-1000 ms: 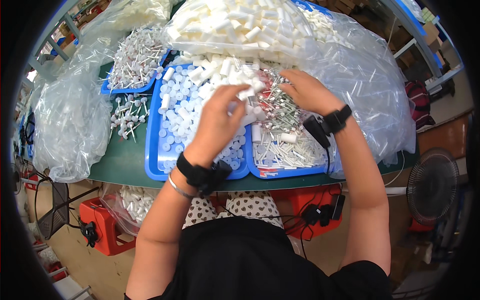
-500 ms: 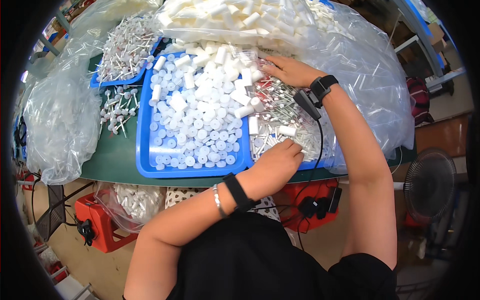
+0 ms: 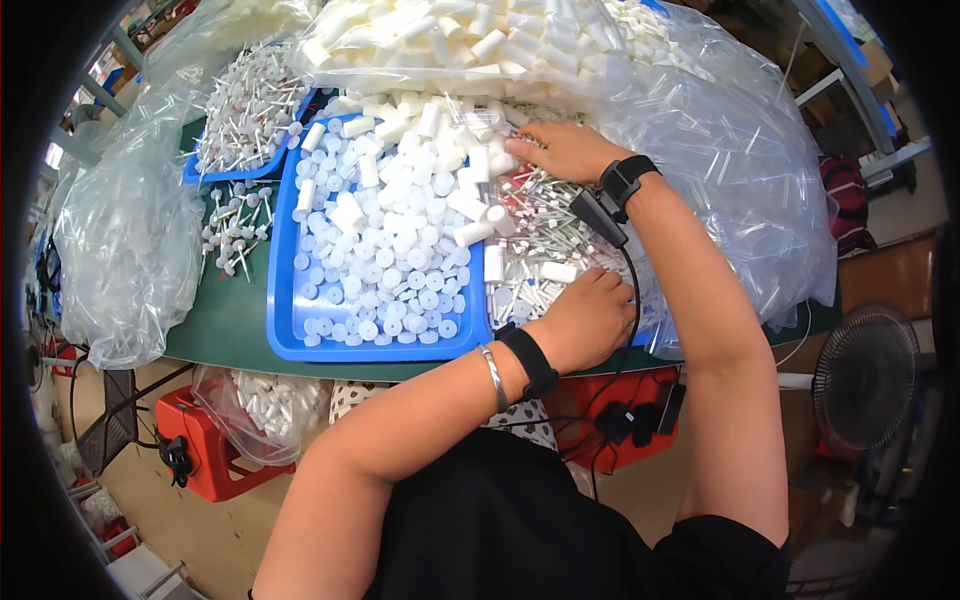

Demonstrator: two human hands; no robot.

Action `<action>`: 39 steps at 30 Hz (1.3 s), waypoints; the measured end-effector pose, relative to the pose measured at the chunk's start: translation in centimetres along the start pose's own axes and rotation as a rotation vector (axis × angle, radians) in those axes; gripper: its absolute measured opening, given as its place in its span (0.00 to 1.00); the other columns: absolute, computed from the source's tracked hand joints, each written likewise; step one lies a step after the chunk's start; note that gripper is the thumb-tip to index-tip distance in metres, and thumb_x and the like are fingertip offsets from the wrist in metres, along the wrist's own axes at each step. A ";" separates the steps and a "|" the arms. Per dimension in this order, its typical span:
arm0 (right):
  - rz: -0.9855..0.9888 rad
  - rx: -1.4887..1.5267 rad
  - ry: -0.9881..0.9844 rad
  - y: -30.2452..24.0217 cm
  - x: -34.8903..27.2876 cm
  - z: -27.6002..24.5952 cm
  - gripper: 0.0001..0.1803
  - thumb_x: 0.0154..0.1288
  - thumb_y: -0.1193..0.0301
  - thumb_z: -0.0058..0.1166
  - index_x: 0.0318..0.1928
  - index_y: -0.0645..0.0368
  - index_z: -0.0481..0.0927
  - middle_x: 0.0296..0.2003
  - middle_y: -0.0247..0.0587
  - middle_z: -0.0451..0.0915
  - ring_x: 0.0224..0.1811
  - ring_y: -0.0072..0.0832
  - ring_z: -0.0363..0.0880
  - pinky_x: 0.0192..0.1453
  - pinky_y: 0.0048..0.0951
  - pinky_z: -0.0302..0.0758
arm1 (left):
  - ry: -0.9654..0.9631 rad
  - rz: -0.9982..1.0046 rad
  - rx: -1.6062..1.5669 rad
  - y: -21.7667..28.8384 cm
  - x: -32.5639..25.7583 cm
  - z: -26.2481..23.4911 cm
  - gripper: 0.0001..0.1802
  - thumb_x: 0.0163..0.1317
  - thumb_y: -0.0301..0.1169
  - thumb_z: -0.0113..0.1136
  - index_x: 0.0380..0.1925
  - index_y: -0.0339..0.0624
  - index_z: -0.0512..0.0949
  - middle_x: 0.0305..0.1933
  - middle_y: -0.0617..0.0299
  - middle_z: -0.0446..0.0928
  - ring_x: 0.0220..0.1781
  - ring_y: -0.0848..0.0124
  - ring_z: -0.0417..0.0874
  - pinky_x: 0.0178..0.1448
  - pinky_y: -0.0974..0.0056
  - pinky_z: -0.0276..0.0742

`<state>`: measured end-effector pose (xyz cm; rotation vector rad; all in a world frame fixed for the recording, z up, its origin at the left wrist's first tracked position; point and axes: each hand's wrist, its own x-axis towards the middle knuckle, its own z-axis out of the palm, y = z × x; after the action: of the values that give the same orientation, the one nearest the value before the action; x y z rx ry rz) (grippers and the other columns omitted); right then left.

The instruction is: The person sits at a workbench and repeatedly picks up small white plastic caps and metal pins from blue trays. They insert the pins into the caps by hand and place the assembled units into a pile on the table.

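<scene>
Both hands are laid on the heap of thin white stems with red parts (image 3: pixel 545 235) in the tray section at the right. Left hand (image 3: pixel 590 318) is crossed over to that side and curled, knuckles up, at the near edge of the heap; its fingers are tucked under, so whether a stem is pinched cannot be told. Right hand (image 3: pixel 562 150) is spread flat, palm down, at the far end of the same heap, fingertips touching the short white tubes (image 3: pixel 470 165) spilled from the big pile behind; nothing is seen gripped in it.

The blue tray (image 3: pixel 285 330) of round white caps (image 3: pixel 395 275) is filled close to its rim, just beside the left wrist. Caps could be swept over the near wall if the forearm were dragged back across it, and the green table edge (image 3: pixel 220 330) is close, so they would be lost to the floor. A cable (image 3: pixel 632 300) is hung from the black wrist device (image 3: pixel 612 195) over the stems, and some could be snagged and flicked out. Tubes lying loose on the caps could be mixed further by any brushing. The clear bag (image 3: pixel 740 190) is slumped against the right arm and could slide onto the heap
</scene>
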<state>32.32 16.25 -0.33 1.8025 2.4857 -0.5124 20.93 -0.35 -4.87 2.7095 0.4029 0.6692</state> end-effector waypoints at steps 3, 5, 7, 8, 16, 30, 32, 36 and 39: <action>0.017 -0.015 -0.010 -0.2 -0.4 0.3 0.39 0.70 0.36 0.35 0.62 0.56 0.74 0.60 0.52 0.76 0.63 0.49 0.73 0.66 0.45 0.68 | 0.028 -0.014 0.011 0.3 -0.7 -0.2 0.09 0.58 0.34 0.59 0.33 0.42 0.80 0.37 0.59 0.75 0.47 0.61 0.75 0.56 0.58 0.70; 0.026 -0.013 -0.027 -0.3 -1.0 0.2 0.41 0.68 0.33 0.34 0.60 0.53 0.76 0.60 0.50 0.77 0.62 0.48 0.74 0.65 0.47 0.69 | 0.053 -0.011 -0.008 0.4 -1.2 -0.4 0.09 0.59 0.34 0.58 0.33 0.41 0.79 0.37 0.59 0.75 0.47 0.62 0.75 0.56 0.59 0.70; 0.037 -0.036 -0.052 -1.0 -1.6 -0.2 0.39 0.69 0.34 0.34 0.60 0.52 0.76 0.61 0.49 0.76 0.63 0.48 0.72 0.64 0.49 0.68 | 0.055 -0.007 -0.001 0.3 -1.7 -0.6 0.08 0.59 0.33 0.58 0.33 0.41 0.79 0.37 0.59 0.75 0.47 0.62 0.75 0.57 0.60 0.70; 0.032 -0.062 -0.035 -0.9 -1.8 0.1 0.38 0.69 0.35 0.34 0.61 0.52 0.75 0.61 0.49 0.75 0.63 0.48 0.72 0.64 0.49 0.68 | 0.045 -0.002 0.011 0.4 -1.8 -0.8 0.08 0.58 0.33 0.58 0.34 0.40 0.79 0.37 0.59 0.75 0.47 0.62 0.75 0.57 0.60 0.70; 0.016 0.065 -0.033 -1.0 -2.6 -0.1 0.38 0.70 0.36 0.34 0.61 0.54 0.75 0.58 0.53 0.76 0.61 0.49 0.73 0.66 0.47 0.67 | -0.030 0.064 -0.033 0.0 -2.5 -2.4 0.15 0.56 0.30 0.58 0.44 0.39 0.78 0.44 0.58 0.76 0.51 0.61 0.75 0.60 0.60 0.70; -0.115 -0.102 0.173 1.4 4.0 1.3 0.29 0.74 0.56 0.42 0.67 0.63 0.65 0.65 0.61 0.67 0.68 0.55 0.64 0.73 0.44 0.60 | 0.201 -0.103 -0.366 0.0 -5.8 -6.5 0.14 0.60 0.29 0.63 0.45 0.41 0.78 0.48 0.58 0.76 0.50 0.57 0.74 0.53 0.56 0.73; -0.037 -0.115 0.131 1.2 4.8 1.1 0.32 0.75 0.52 0.39 0.69 0.61 0.62 0.67 0.61 0.65 0.69 0.55 0.63 0.74 0.44 0.57 | 0.191 -0.125 -0.371 -0.1 -6.6 -6.3 0.14 0.60 0.29 0.63 0.46 0.41 0.77 0.48 0.58 0.76 0.50 0.57 0.74 0.53 0.56 0.73; -0.049 -0.141 0.099 1.7 4.9 0.8 0.37 0.74 0.44 0.36 0.69 0.59 0.64 0.68 0.59 0.64 0.70 0.54 0.63 0.75 0.44 0.56 | 0.163 -0.156 -0.371 -0.3 -7.7 -5.8 0.15 0.60 0.30 0.63 0.47 0.42 0.77 0.50 0.58 0.75 0.52 0.57 0.74 0.55 0.56 0.72; -0.006 -0.192 0.027 2.0 4.8 0.6 0.37 0.73 0.42 0.36 0.68 0.57 0.67 0.68 0.57 0.65 0.69 0.53 0.63 0.74 0.43 0.57 | 0.160 -0.169 -0.350 -0.3 -8.3 -5.5 0.16 0.60 0.31 0.63 0.49 0.42 0.77 0.51 0.57 0.75 0.54 0.57 0.74 0.57 0.56 0.72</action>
<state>32.54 21.08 -2.42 1.7416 2.4611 -0.2404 11.15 -1.60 -3.64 2.2737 0.4960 0.8257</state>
